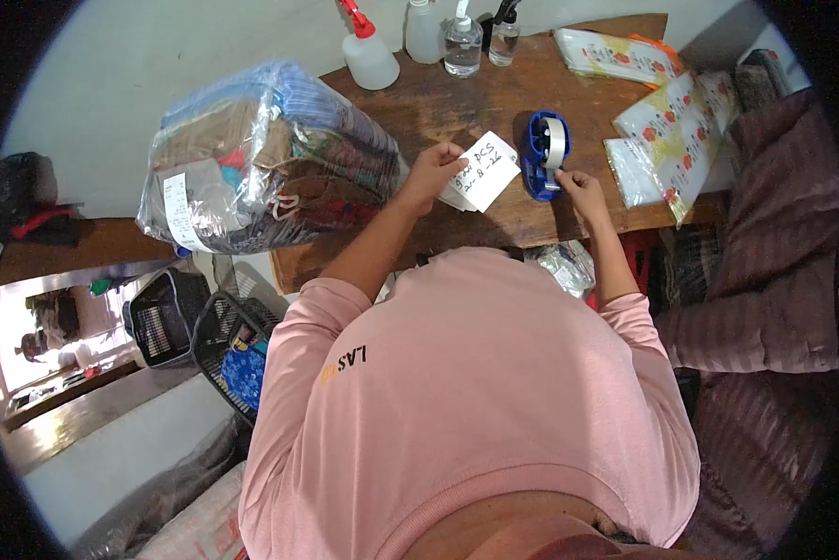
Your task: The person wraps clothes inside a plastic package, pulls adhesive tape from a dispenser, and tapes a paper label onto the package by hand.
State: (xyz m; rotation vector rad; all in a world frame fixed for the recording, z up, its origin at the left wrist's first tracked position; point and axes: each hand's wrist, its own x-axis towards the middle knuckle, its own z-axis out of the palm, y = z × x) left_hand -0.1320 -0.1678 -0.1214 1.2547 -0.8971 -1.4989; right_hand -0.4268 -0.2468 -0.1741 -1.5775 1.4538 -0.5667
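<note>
My left hand [430,177] pinches a white paper slip [490,174] with handwriting in black ink, including "PCS"; other slips seem to lie under it. A blue tape dispenser [530,166] stands on the wooden table, loaded with a roll of clear-looking tape [556,142]. At the dispenser's near end, my right hand [583,194] has its thumb and finger closed on the tape's end. Left of my left hand sits a big clear plastic bag of folded clothes [335,140], with a printed white label [178,210] on its side.
Along the wall stand a red-topped spray bottle [372,62] and several clear bottles, one being a pump bottle [463,47]. Flower-printed plastic packaging [662,140] covers the table's right side. Black baskets [167,317] are at lower left; dark striped fabric [765,243] rises at right.
</note>
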